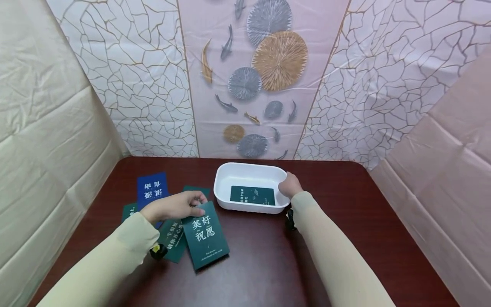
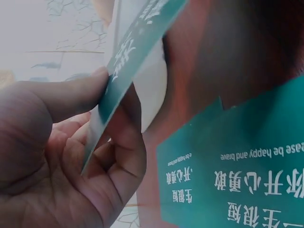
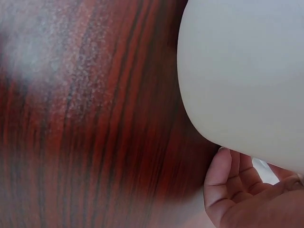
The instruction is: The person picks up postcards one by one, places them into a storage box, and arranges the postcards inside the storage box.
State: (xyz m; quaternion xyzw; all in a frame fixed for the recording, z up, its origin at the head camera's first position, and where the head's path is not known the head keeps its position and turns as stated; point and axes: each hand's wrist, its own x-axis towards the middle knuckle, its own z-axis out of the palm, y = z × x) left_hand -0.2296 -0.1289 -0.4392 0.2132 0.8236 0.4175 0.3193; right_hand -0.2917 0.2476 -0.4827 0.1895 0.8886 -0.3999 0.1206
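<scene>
My left hand (image 1: pixel 178 207) pinches a dark green card (image 1: pixel 207 236) with white lettering between thumb and fingers. In the left wrist view the card (image 2: pixel 126 61) is seen nearly edge-on, lifted over other green cards (image 2: pixel 256 156). A white plastic tub (image 1: pixel 245 168) stands toward the back of the table, with a green card (image 1: pixel 252 195) lying flat on its bottom. At the tub's right end, my right hand (image 1: pixel 290 185) grips the rim. The right wrist view shows curled fingers (image 3: pixel 218 171) against the tub's outer wall (image 3: pixel 247 80).
Left of the tub, a blue card (image 1: pixel 152 185) and several green cards (image 1: pixel 174 241) overlap on the dark red wood-grain table (image 1: pixel 261 256), partly hidden by my left arm. A patterned cloth wall (image 1: pixel 153 85) rises behind the table, with pale cloth on both sides.
</scene>
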